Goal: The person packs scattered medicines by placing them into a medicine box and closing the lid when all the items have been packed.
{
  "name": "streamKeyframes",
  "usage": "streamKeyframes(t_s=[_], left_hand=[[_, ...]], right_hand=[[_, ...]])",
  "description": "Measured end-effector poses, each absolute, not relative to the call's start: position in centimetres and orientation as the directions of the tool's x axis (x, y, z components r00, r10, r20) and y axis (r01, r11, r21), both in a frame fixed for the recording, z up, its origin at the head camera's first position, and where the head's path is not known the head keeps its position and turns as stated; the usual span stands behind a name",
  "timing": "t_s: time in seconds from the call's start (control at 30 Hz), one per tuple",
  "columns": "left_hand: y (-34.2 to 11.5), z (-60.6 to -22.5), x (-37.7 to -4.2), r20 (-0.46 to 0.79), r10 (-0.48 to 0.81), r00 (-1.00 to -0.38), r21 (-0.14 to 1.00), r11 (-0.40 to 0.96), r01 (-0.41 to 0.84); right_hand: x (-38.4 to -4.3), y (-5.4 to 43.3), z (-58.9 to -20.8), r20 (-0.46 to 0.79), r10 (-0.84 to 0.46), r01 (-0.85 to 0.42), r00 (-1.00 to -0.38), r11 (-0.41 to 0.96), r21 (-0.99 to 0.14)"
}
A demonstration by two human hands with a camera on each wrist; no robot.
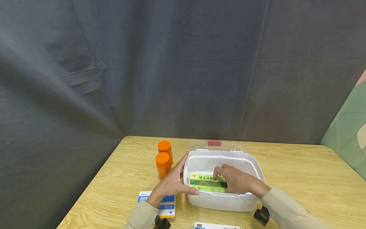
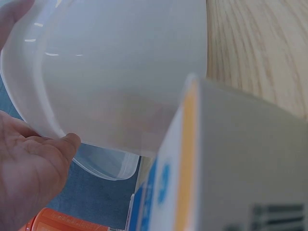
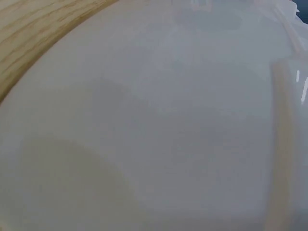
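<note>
A white plastic storage box (image 1: 217,203) stands on the table with its clear lid (image 1: 233,145) hinged back behind it. My left hand (image 1: 172,183) holds its left front corner, thumb along the front rim and fingers at the left side. In the left wrist view, bent fingers (image 2: 67,144) meet the box's wall (image 2: 120,72). Inside the box lies a green medicine carton (image 1: 204,183) with Chinese print. Reaching in over the front right rim, my right hand (image 1: 237,179) grips that carton's right end with curled fingers; its thumb is hidden. Only the translucent wall (image 3: 168,120) fills the right wrist view.
Two orange bottles (image 1: 163,163) stand left of the storage box. A blue and white medicine carton (image 1: 168,210) is beside my left wrist, and another white carton (image 1: 215,226) lies at the bottom edge of the view. A dark curtain (image 1: 183,70) hangs behind the wooden table (image 1: 303,178).
</note>
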State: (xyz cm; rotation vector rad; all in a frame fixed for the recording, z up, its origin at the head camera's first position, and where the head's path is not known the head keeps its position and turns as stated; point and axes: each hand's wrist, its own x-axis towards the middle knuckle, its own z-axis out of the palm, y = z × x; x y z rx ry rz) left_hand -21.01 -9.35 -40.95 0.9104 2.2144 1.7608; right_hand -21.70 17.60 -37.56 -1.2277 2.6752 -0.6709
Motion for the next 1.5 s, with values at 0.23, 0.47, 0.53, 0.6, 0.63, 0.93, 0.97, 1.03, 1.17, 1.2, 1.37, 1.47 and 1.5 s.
streamKeyframes(t_s=[0.23, 0.47, 0.53, 0.6, 0.63, 0.93, 0.97, 1.03, 1.17, 1.2, 1.37, 1.47, 1.5], left_hand=[[-9.3, -41.1, -21.0, 0.236, 0.554, -0.798, 0.93, 0.11, 0.351], [-9.4, -41.1, -20.9, 0.22, 0.554, -0.803, 0.935, 0.115, 0.336], [-9.4, -41.1, -20.9, 0.219, 0.554, -0.803, 0.935, 0.116, 0.335], [-9.4, -41.1, -20.9, 0.219, 0.551, -0.805, 0.934, 0.119, 0.336], [-9.4, -41.1, -20.9, 0.216, 0.549, -0.807, 0.934, 0.125, 0.334], [-9.4, -41.1, -21.0, 0.233, 0.55, -0.802, 0.931, 0.111, 0.347], [-9.4, -41.1, -21.0, 0.234, 0.551, -0.801, 0.931, 0.11, 0.348], [-9.4, -41.1, -21.0, 0.236, 0.554, -0.799, 0.931, 0.107, 0.349], [-9.3, -41.0, -20.9, 0.247, 0.56, -0.791, 0.932, 0.088, 0.353], [-9.3, -41.0, -20.9, 0.248, 0.561, -0.79, 0.932, 0.086, 0.353], [-9.3, -40.9, -20.9, 0.239, 0.557, -0.796, 0.934, 0.092, 0.344], [-9.3, -40.9, -20.9, 0.236, 0.555, -0.798, 0.935, 0.093, 0.342], [-9.3, -40.9, -20.9, 0.236, 0.554, -0.798, 0.935, 0.093, 0.342]], right_hand=[[-21.5, 17.7, -37.0, 0.087, -0.733, -0.689, -0.675, 0.583, -0.43], [-21.3, 17.8, -36.2, 0.199, -0.643, -0.647, -0.74, 0.599, -0.471], [-21.2, 17.9, -35.9, 0.24, -0.616, -0.642, -0.751, 0.593, -0.486], [-21.0, 18.0, -35.7, 0.281, -0.591, -0.642, -0.756, 0.588, -0.492], [-20.9, 18.1, -35.5, 0.297, -0.576, -0.639, -0.761, 0.588, -0.496], [-19.8, 18.5, -34.6, 0.444, -0.438, -0.623, -0.782, 0.574, -0.531], [-19.7, 18.5, -34.5, 0.458, -0.423, -0.623, -0.782, 0.574, -0.531], [-19.4, 18.6, -34.5, 0.484, -0.401, -0.626, -0.778, 0.571, -0.531], [-18.8, 19.0, -34.5, 0.535, -0.375, -0.644, -0.757, 0.567, -0.513], [-18.6, 19.1, -34.5, 0.546, -0.369, -0.648, -0.752, 0.567, -0.508], [-17.6, 19.7, -34.5, 0.574, -0.329, -0.643, -0.75, 0.568, -0.513], [-17.1, 20.2, -34.5, 0.575, -0.291, -0.621, -0.764, 0.571, -0.536], [-16.9, 20.4, -34.5, 0.576, -0.279, -0.615, -0.768, 0.57, -0.545]])
